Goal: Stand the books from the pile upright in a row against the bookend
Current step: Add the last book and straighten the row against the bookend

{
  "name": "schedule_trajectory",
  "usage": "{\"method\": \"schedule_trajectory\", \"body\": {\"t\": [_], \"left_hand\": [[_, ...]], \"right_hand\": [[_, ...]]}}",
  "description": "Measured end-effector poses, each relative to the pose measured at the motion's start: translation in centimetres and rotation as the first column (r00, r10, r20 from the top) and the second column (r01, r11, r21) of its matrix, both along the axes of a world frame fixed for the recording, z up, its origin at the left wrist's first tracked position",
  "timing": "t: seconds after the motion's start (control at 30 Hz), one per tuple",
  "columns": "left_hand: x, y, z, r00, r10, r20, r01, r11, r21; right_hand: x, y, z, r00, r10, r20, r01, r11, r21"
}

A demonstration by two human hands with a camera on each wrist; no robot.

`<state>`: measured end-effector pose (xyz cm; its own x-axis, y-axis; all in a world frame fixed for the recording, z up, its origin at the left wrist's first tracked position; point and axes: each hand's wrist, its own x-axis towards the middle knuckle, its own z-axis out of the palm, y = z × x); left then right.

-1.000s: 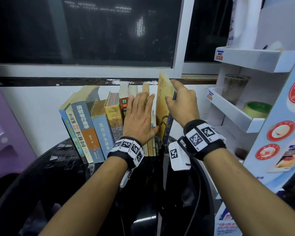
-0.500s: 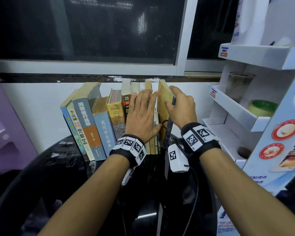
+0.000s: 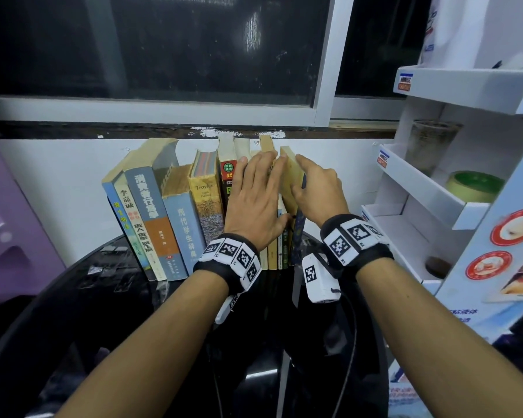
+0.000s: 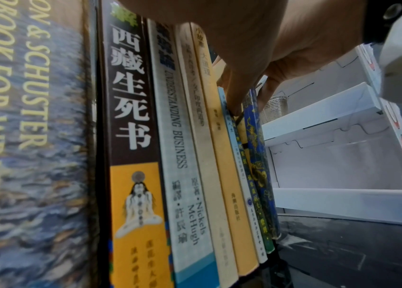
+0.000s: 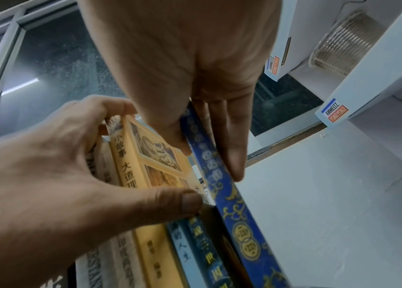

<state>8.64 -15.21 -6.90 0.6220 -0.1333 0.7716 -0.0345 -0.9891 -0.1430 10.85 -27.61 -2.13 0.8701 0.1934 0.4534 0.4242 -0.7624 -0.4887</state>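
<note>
Both hands worked the row's right end: the left hand [image 3: 255,200] lay flat against the upright spines, the right hand [image 3: 316,193] pinched a blue patterned book [image 5: 234,210] beside the yellow book [image 3: 290,176]. Near the black table's [image 3: 103,303] far edge nearly all stood; no pile or bookend showed.

Row of upright books [image 3: 194,212] on black table, blue patterned book [image 5: 234,210] at right end

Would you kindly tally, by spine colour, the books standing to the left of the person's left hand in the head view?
Blue spines: 3
Cream spine: 1
Gold Troyka spine: 1
Dark spine, partly behind the left hand: 1
Total: 6
</note>
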Motion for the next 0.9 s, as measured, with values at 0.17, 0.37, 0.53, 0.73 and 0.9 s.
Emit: {"method": "schedule_trajectory", "body": {"t": [0.17, 0.37, 0.53, 0.73, 0.9], "left_hand": [[0.1, 0.2, 0.2, 0.999, -0.035, 0.017, 0.035, 0.999, -0.008], [-0.1, 1.1, 1.5, 0.995, -0.098, 0.007, 0.098, 0.995, 0.012], [-0.2, 2.0, 2.6, 0.999, -0.040, -0.015, 0.041, 0.995, 0.091], [-0.3, 2.1, 2.9, 0.998, -0.021, -0.053, 0.022, 1.000, 0.005], [-0.2, 1.9, 2.9, 0.998, -0.032, -0.060, 0.032, 0.999, -0.004]], "right_hand": [[0.4, -0.2, -0.5, 1.000, 0.002, -0.028, -0.003, 1.000, -0.030], [1.4, -0.7, -0.5, 0.995, -0.017, -0.094, 0.012, 0.999, -0.051], [1.4, -0.1, -0.4, 0.997, 0.010, -0.079, -0.018, 0.996, -0.091], [1.2, 0.4, -0.8, 0.998, 0.051, -0.046, -0.055, 0.993, -0.102], [1.4, 0.0, -0.9, 0.998, 0.046, -0.046, -0.048, 0.997, -0.061]]}}
